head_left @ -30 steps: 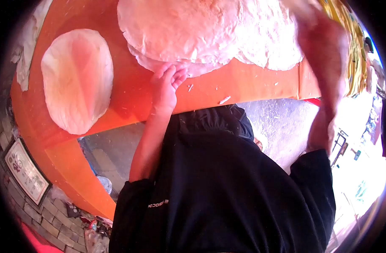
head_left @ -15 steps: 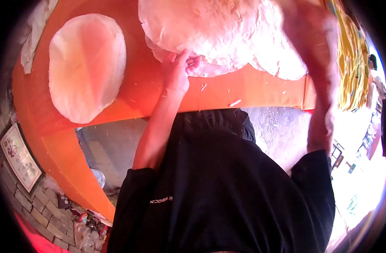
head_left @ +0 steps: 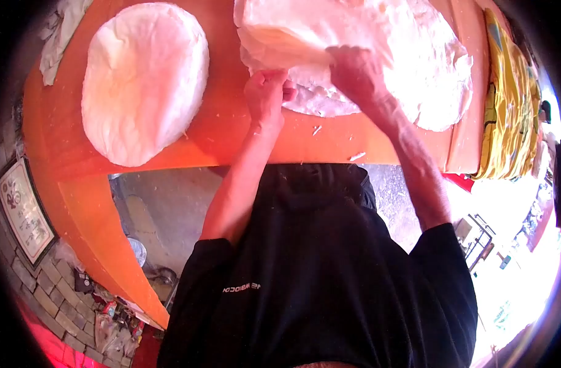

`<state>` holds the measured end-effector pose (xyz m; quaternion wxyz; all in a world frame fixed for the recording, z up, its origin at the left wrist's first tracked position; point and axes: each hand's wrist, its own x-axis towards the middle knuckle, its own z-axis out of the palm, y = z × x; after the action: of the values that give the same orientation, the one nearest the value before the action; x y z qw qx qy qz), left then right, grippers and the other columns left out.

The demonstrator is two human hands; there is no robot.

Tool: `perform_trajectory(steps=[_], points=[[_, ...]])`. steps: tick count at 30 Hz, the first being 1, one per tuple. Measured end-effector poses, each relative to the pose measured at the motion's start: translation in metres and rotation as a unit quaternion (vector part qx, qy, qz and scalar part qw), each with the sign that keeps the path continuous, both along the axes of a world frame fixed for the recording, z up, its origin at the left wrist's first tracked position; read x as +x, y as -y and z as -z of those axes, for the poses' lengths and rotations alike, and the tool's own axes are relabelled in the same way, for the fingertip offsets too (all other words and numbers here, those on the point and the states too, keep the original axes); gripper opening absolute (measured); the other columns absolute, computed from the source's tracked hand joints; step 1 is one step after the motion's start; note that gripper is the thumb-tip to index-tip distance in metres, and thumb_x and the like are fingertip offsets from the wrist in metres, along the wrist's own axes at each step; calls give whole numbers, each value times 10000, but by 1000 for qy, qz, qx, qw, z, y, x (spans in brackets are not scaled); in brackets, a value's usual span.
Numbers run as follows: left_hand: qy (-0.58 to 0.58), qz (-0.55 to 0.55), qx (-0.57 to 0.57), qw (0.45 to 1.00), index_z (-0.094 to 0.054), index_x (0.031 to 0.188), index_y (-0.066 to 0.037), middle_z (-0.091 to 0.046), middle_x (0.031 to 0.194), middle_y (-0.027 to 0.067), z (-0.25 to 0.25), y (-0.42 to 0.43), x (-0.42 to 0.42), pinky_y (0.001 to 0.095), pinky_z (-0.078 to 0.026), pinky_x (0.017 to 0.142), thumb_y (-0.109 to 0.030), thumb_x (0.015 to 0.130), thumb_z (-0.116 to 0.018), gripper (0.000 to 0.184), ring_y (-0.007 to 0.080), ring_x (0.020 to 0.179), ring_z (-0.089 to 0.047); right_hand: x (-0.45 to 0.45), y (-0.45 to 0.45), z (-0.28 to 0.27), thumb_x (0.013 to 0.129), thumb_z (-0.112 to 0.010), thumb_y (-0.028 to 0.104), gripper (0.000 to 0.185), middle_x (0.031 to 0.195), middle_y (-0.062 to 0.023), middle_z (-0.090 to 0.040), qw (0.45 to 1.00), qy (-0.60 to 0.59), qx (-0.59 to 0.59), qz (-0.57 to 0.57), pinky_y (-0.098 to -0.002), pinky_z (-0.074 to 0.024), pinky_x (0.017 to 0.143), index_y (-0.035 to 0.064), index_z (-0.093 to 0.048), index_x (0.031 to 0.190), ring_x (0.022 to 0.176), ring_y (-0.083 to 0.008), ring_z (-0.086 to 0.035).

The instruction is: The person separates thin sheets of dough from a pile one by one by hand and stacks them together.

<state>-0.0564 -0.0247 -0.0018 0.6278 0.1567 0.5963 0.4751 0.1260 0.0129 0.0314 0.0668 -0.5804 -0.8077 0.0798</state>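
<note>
Head view: left hand (head_left: 271, 98) and right hand (head_left: 359, 75) curl against white sheets (head_left: 409, 52).

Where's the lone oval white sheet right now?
In the head view, the oval white sheet lies at upper left on the orange table, left of the left hand and apart from the larger white sheets.

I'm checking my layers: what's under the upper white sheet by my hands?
Beside your left hand, another white layer shows past its near edge, with the orange table in front. Farther back the upper white sheet hides what's beneath, so I can't count layers.
</note>
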Motion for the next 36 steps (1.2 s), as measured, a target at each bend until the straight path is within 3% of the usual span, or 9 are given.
perform_trajectory(steps=[5, 10, 13, 17, 22, 24, 26, 32, 36], points=[[-11, 21, -14, 1000, -564, 849, -25, -626, 680, 88, -3, -1, -4, 280, -513, 508, -129, 819, -667, 149, 190, 505, -601, -2, -2, -16, 756, -562, 82, 194, 770, -122, -666, 1000, -2, -1, 27, -409, -514, 646, 88, -672, 916, 701, -302, -648], [114, 44, 71, 990, -565, 965, -22, -646, 802, 117, 9, -10, -2, 300, -557, 607, -118, 868, -585, 138, 206, 681, -656, -26, -11, -11, 756, -555, 115, 109, 666, -141, -630, 998, -24, 61, -8, -425, -498, 534, 69, -646, 796, 603, -305, -630], [158, 57, 62, 984, -562, 1071, -40, -649, 922, 92, 3, -9, -5, 335, -581, 671, -98, 890, -529, 193, 200, 766, -651, -31, 16, 2, 777, -570, 151, 148, 785, -153, -630, 992, -121, 21, -17, -410, -505, 623, 65, -608, 891, 782, -322, -622], [207, 74, 72, 973, -569, 1081, -78, -648, 925, 73, 7, -8, -3, 364, -542, 737, -137, 892, -553, 199, 203, 799, -635, -28, 19, -5, 772, -597, 173, 202, 809, -141, -620, 983, -161, 71, -54, -439, -495, 648, 63, -576, 941, 825, -336, -608], [189, 75, 79, 976, -552, 1109, -62, -639, 1021, 103, 5, -13, -2, 368, -507, 820, -212, 907, -554, 252, 240, 936, -619, -30, 3, 26, 767, -613, 210, 209, 783, -153, -637, 998, -42, 41, -3, -448, -492, 640, 76, -605, 926, 772, -330, -625], [153, 109, 80, 979, -517, 1155, -32, -627, 1081, 140, 8, -10, -7, 378, -487, 880, -240, 914, -544, 319, 262, 1006, -612, -23, -19, 8, 793, -586, 276, 215, 644, -148, -631, 996, 86, -12, 6, -423, -503, 573, 76, -665, 794, 616, -293, -644], [111, 124, 46, 985, -512, 1154, -19, -624, 1084, 149, 4, 0, -12, 377, -492, 877, -229, 919, -535, 316, 260, 1002, -615, -6, -50, -55, 847, -541, 248, 200, 695, -149, -648, 964, 256, 59, -31, -427, -504, 566, 103, -677, 834, 652, -305, -653], [63, 127, -12, 990, -466, 1199, 30, -620, 1078, 169, 7, 26, -20, 359, -517, 841, -121, 921, -524, 322, 255, 990, -628, 5, -15, -207, 875, -517, 243, 202, 690, -152, -641, 938, -22, 332, 94, -429, -502, 564, 116, -673, 856, 641, -324, -642], [86, 122, 1, 989, -459, 1212, 33, -612, 1093, 176, 4, 21, -3, 362, -518, 835, -120, 921, -518, 334, 266, 993, -627, 35, -21, -120, 907, -498, 228, 196, 683, -170, -622, 985, 47, 151, 67, -441, -499, 566, 114, -655, 879, 639, -354, -629]])
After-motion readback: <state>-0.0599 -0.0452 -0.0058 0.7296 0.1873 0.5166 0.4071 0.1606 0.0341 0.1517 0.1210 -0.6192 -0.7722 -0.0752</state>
